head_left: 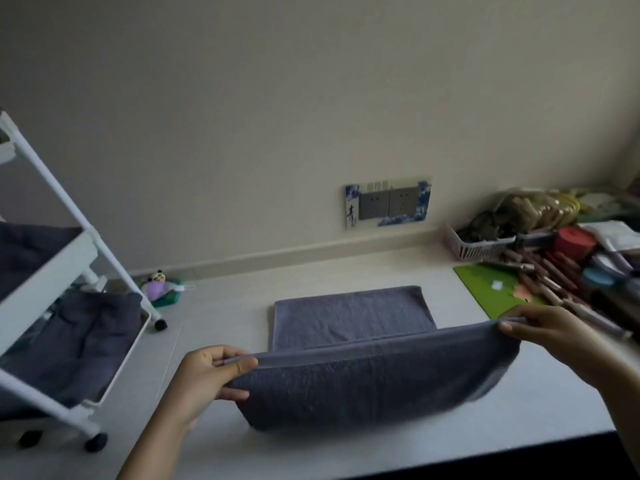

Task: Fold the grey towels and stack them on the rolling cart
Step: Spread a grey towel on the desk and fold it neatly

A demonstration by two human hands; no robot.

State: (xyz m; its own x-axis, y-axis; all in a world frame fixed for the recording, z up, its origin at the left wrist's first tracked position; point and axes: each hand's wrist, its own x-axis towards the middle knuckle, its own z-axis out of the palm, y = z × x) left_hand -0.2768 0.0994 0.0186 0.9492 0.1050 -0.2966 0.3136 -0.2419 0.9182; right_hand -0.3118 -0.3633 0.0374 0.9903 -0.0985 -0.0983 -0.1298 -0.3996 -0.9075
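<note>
Towel [374, 379] between both hands, apparently pinched.

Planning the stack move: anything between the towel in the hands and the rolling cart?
Nothing visible does. Both the left hand and right hand pinch the grey towel, and the floor strip toward the rolling cart on the left looks bare. Its trays already hold grey cloth.

At centre frame the left hand [211, 375] and right hand [550, 332] each pinch a top corner of a grey towel [374, 379] lifted over the worktop [519, 420], the white rolling cart [45, 268] at left holding more grey cloth.
</note>
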